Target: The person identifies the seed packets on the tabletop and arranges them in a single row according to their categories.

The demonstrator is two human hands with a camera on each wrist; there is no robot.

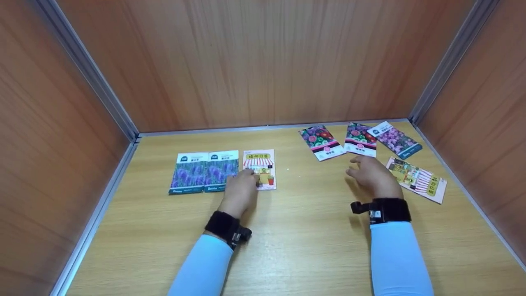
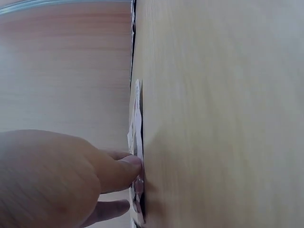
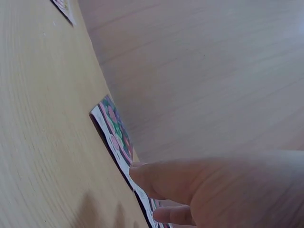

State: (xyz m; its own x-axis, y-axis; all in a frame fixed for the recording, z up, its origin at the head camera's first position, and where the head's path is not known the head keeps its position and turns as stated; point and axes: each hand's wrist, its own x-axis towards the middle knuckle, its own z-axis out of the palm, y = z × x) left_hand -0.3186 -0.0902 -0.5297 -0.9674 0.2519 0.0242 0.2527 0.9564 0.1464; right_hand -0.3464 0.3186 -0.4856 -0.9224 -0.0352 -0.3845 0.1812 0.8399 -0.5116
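Left fingers on a striped-awning packet, right fingers beside a cluster of packets

Under the fingertips of the left hand (image 1: 240, 189) lies the shop-front packet (image 1: 266, 164), flat on the tabletop (image 1: 308, 234). Its long axis runs straight away from the person, and its yellow title end points beyond the fingers. These fingers reach forward and rest on it, gripping nothing that shows. Just left of them, two lavender packets (image 1: 190, 170) (image 1: 222, 166) stand edge to edge, their white ends also pointing away.

The right hand (image 1: 373, 176) has its fingers loosely bent and slightly apart, with nothing visible between them. Just beyond its fingertips is the upright flower packet (image 1: 360, 139), white end towards them; whether they touch it, I cannot tell. Left of that, the slanted flower packet (image 1: 322, 143) angles its white end towards the fingers. Beyond them to the right, the pink-flower packet (image 1: 395, 139) lies diagonally, white end far left. Right of the hand, the second shop packet (image 1: 417, 180) points its title end away from the fingers, to the right and nearer the person.

Only the left wrist view shows the touched packet nearly edge-on, a fingertip (image 2: 132, 164) against it. Only the head view shows all seven packets.
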